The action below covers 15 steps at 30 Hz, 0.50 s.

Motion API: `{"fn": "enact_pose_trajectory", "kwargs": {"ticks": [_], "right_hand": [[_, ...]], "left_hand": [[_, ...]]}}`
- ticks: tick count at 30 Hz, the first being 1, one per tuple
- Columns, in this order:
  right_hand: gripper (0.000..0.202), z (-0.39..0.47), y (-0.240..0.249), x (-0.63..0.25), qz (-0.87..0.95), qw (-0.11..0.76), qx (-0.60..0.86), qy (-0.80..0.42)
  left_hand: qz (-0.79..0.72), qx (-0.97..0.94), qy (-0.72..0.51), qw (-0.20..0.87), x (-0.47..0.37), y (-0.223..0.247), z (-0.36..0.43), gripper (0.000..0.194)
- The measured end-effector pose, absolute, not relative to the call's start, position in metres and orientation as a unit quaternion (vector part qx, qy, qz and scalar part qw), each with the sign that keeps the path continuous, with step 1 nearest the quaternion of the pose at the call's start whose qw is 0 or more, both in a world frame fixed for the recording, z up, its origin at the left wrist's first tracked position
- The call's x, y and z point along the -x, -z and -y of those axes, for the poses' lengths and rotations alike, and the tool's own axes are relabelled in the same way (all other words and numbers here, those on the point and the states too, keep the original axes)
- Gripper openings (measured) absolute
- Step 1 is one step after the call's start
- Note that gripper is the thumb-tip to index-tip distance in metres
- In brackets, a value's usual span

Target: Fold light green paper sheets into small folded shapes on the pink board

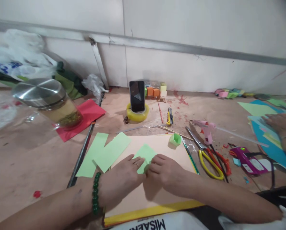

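Note:
A small light green paper square (146, 151) lies turned cornerwise on a stack of peach and yellow sheets (131, 204). My left hand (123, 174), with a ring on a finger and a green bead bracelet at the wrist, rests fingers stretched over its left side. At its lower right edge, my right hand (165, 172) has its fingers curled and pressed together on the paper. The fingertips partly hide that edge. Left of the hands lie two green paper strips (115, 150). A small folded green paper box (175, 139) sits at the stack's upper right.
Scissors (210, 163), a pink glue gun (206, 129) and a purple device (248, 161) lie to the right. A phone (137, 95) stands on a yellow tape roll (138, 115) behind, near a box cutter (170, 116). A glass jar (59, 108) is at left; another person's hand (274, 123) is far right.

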State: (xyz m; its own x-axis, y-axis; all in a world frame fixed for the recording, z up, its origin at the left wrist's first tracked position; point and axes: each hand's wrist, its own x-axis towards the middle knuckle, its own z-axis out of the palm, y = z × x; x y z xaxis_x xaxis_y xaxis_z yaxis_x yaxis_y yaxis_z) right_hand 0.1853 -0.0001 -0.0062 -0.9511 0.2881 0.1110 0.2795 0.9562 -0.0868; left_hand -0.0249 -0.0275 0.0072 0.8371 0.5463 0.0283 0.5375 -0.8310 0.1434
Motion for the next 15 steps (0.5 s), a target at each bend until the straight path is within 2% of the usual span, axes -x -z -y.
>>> {"fn": "enact_pose_trajectory", "kwargs": {"ticks": [4, 9, 15], "right_hand": [[0.009, 0.008, 0.007, -0.19, 0.99, 0.024, 0.132, -0.034], [0.011, 0.01, 0.003, -0.196, 0.993, 0.03, 0.118, 0.004], [0.014, 0.011, 0.002, -0.196, 0.993, 0.032, 0.109, 0.016]], "left_hand": [[-0.267, -0.961, -0.025, 0.074, 0.026, -0.015, 0.025, 0.007], [-0.272, -0.954, 0.039, 0.116, 0.029, -0.023, 0.022, 0.025], [-0.274, -0.958, 0.012, 0.084, 0.028, -0.017, 0.025, 0.012]]}}
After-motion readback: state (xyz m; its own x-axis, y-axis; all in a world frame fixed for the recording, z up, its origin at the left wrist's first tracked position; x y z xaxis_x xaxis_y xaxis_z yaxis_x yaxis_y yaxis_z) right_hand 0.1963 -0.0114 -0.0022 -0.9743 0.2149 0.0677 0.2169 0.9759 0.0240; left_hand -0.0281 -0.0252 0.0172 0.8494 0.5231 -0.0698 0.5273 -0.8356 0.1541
